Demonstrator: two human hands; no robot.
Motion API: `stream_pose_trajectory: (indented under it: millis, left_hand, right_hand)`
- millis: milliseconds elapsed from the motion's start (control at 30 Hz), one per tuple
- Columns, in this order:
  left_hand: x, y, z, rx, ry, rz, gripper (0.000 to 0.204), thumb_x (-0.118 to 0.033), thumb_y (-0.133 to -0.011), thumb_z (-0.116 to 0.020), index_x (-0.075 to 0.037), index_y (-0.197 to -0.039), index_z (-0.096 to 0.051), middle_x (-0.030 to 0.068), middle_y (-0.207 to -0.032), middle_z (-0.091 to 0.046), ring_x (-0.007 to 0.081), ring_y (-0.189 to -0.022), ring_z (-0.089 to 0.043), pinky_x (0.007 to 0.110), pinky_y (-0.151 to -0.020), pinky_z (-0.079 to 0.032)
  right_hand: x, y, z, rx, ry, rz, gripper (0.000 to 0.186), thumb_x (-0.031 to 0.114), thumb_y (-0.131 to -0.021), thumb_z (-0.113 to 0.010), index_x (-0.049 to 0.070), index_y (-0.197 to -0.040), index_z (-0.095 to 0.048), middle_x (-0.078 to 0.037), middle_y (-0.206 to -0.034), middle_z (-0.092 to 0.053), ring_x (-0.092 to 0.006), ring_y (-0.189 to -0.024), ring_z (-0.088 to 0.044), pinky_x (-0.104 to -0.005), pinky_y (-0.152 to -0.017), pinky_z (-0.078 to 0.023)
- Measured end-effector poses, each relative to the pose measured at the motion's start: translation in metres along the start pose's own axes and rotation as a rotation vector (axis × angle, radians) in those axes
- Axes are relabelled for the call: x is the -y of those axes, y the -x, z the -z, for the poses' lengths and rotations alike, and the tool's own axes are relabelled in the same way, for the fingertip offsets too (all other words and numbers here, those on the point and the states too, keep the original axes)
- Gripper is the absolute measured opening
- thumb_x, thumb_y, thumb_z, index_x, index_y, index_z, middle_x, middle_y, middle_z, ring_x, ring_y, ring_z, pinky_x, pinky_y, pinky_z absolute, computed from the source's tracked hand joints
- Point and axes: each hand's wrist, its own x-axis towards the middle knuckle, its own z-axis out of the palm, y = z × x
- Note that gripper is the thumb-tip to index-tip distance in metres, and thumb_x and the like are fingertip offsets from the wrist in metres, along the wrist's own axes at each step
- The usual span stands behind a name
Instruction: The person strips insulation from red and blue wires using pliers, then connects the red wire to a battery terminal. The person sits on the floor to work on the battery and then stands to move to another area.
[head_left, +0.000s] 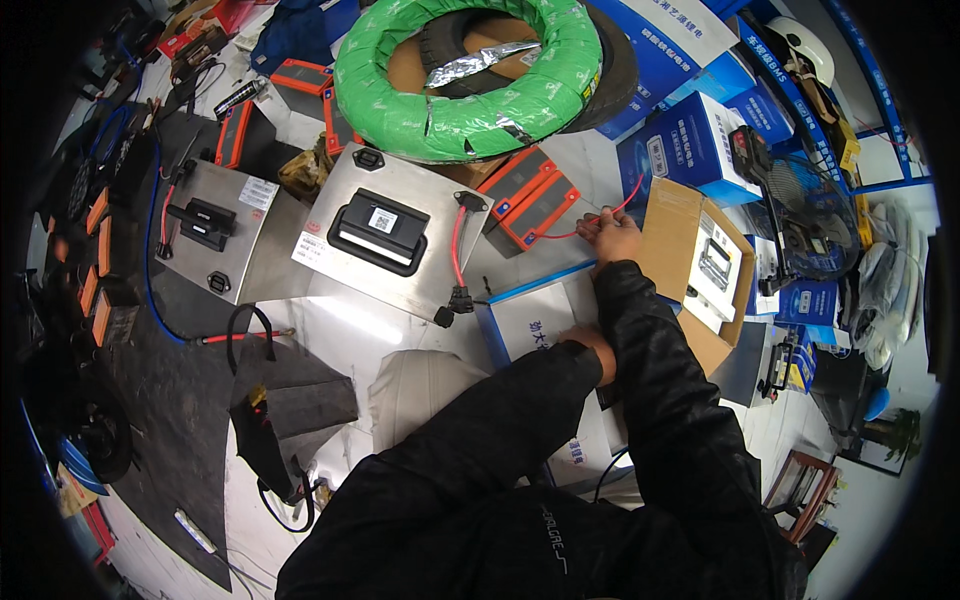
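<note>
A thin red cable (pixel 632 193) is pinched in the fingers of my right hand (pixel 612 238); one part rises above the fingers and another runs left toward the red-and-dark batteries (pixel 540 205). My left hand (pixel 590 350) lies over a white box with blue edges (pixel 530 310), with its fingers hidden beneath my right forearm. Just right of my right forearm, an open cardboard box (pixel 668 240) holds a white packet (pixel 712 265) with a picture of a device on it. Left of the batteries lies a large silver metal battery case (pixel 330 265) with a black handle and a red cable.
A green-wrapped tyre (pixel 365 75) lies at the far side. Another silver case (pixel 250 270) stands at the left, near a dark bag (pixel 310 395). Blue cartons (pixel 690 150) and a black fan (pixel 815 215) crowd the right. A blue cable (pixel 152 260) curves across the left floor.
</note>
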Motion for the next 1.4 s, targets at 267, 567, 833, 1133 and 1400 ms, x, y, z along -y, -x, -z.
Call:
stream_pose_trajectory:
  millis: [267, 567, 833, 1133, 1400]
  left_hand:
    - [0.0, 0.012, 0.011, -0.008, 0.002, -0.025, 0.048, -0.034, -0.095, -0.061, -0.015, -0.139, -0.063, 0.0106, -0.141, -0.063, 0.0303, -0.131, -0.06, 0.044, -0.107, -0.048]
    - [0.005, 0.003, 0.001, -0.038, -0.007, -0.04, 0.047, -0.035, -0.095, -0.063, -0.015, -0.138, -0.064, 0.0098, -0.14, -0.064, 0.0292, -0.129, -0.062, 0.042, -0.106, -0.049]
    - [0.006, 0.002, -0.002, -0.072, -0.016, -0.071, 0.044, -0.032, -0.097, -0.061, -0.015, -0.136, -0.065, 0.0097, -0.139, -0.065, 0.0293, -0.129, -0.062, 0.042, -0.105, -0.05]
    - [0.002, 0.023, 0.018, -0.041, 0.037, -0.038, 0.046, -0.03, -0.097, -0.061, -0.013, -0.14, -0.062, 0.0118, -0.143, -0.062, 0.0303, -0.131, -0.06, 0.043, -0.106, -0.049]
    - [0.002, 0.012, 0.006, -0.015, -0.01, -0.055, 0.046, -0.033, -0.096, -0.064, -0.014, -0.137, -0.065, 0.0112, -0.143, -0.062, 0.0303, -0.132, -0.06, 0.043, -0.106, -0.05]
  right_hand:
    - [0.001, 0.001, -0.003, -0.034, 0.113, 0.049, 0.032, 0.011, -0.106, -0.055, -0.011, -0.128, -0.046, -0.023, -0.096, -0.071, -0.0331, -0.078, -0.076, -0.0373, -0.066, -0.066]
    - [-0.008, 0.003, -0.011, 0.067, 0.03, 0.135, 0.026, 0.013, -0.103, -0.063, -0.007, -0.113, -0.05, -0.021, -0.096, -0.071, -0.031, -0.079, -0.075, -0.0364, -0.069, -0.065]
    - [-0.004, 0.002, -0.018, 0.122, -0.039, 0.245, 0.024, 0.014, -0.101, -0.067, -0.006, -0.105, -0.055, -0.019, -0.096, -0.071, -0.0246, -0.082, -0.075, -0.032, -0.074, -0.063]
    - [-0.005, 0.007, -0.024, 0.193, 0.173, 0.389, 0.021, 0.013, -0.098, -0.072, -0.005, -0.1, -0.061, -0.013, -0.09, -0.072, -0.0169, -0.076, -0.071, -0.0291, -0.072, -0.059]
    - [-0.002, 0.025, -0.01, 0.222, 0.257, 0.424, 0.014, 0.011, -0.099, -0.069, -0.003, -0.103, -0.067, -0.007, -0.09, -0.072, -0.0137, -0.073, -0.068, -0.0267, -0.072, -0.056]
